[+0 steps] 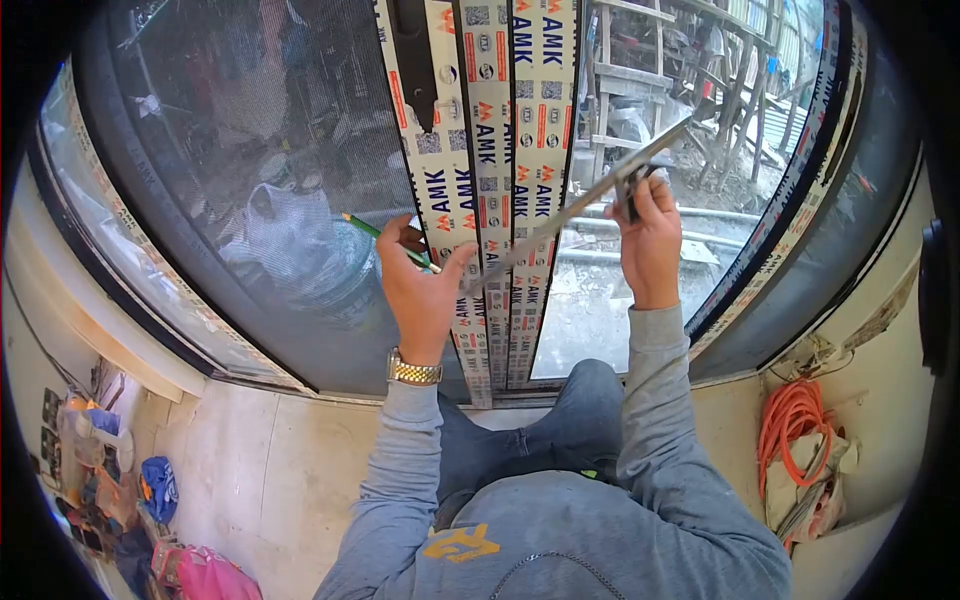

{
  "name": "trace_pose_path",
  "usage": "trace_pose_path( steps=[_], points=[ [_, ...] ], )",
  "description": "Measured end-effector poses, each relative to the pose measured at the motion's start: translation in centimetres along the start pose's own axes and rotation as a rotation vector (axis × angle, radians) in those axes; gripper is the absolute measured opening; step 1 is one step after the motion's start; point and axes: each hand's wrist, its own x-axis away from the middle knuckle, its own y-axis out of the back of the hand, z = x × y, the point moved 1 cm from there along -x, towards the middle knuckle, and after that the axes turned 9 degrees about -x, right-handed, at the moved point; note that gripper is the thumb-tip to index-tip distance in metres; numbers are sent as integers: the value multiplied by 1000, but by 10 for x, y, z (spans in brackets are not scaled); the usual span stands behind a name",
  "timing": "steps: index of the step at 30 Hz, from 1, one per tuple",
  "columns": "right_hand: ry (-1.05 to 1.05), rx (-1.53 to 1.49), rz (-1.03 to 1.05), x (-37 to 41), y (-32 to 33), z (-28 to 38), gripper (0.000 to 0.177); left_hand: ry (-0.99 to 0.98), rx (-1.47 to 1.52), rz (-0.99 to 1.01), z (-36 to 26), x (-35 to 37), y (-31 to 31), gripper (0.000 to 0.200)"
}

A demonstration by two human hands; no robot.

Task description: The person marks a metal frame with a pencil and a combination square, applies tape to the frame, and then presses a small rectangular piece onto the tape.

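Observation:
In my right hand (652, 240) is a combination square, pinched by its dark head (630, 192). Its long metal blade (572, 208) slants down to the left, across the front of the door frame (492, 130), which is covered in printed AMK film. My left hand (425, 295), with a gold watch on the wrist, has a green pencil (362, 226) held among its fingers. Its fingers curl at the left edge of the taped frame, and the thumb lies over the film close to the blade's lower end.
A dark handle plate (412, 60) is set high on the frame. Mesh screen (250, 120) fills the left panel; an outdoor yard shows through the right opening. An orange hose (790, 430) hangs at right. A pink bag (215, 575) and tools lie on the left.

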Motion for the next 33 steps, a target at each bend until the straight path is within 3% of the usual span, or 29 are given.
trace_pose_path(
  steps=[3, 5, 9, 11, 16, 19, 22, 28, 31, 33],
  points=[
    [35, -38, -63, -10, -28, -11, 13, 32, 15, 45, -1, 3, -2, 81],
    [26, 13, -95, -10, -47, -21, 22, -77, -70, -88, 3, 7, -8, 84],
    [-5, 8, -139, -7, -76, -47, 23, -104, -99, -52, -8, 11, -10, 93],
    [-115, -35, -114, -2, -87, -54, 24, -102, -99, -75, -9, 13, -11, 92],
    [-138, -69, -18, 17, -118, -62, 24, -122, -170, -80, -10, 12, -9, 90],
    [-260, -89, 114, 26, -122, -69, 21, -132, -186, -92, -6, 13, -12, 92],
    [-303, -137, 113, 31, -131, -72, 21, -131, -149, -103, -3, 12, -13, 91],
    [-365, -155, 144, 31, -133, -72, 23, -138, -132, -147, -16, 13, 7, 78],
    [-425, -211, 124, 34, -137, -63, 25, -148, 18, -138, -36, 8, 21, 70],
    [-455, -228, 122, 35, -139, -62, 25, -260, 37, -136, -54, 3, 28, 63]
  ],
)
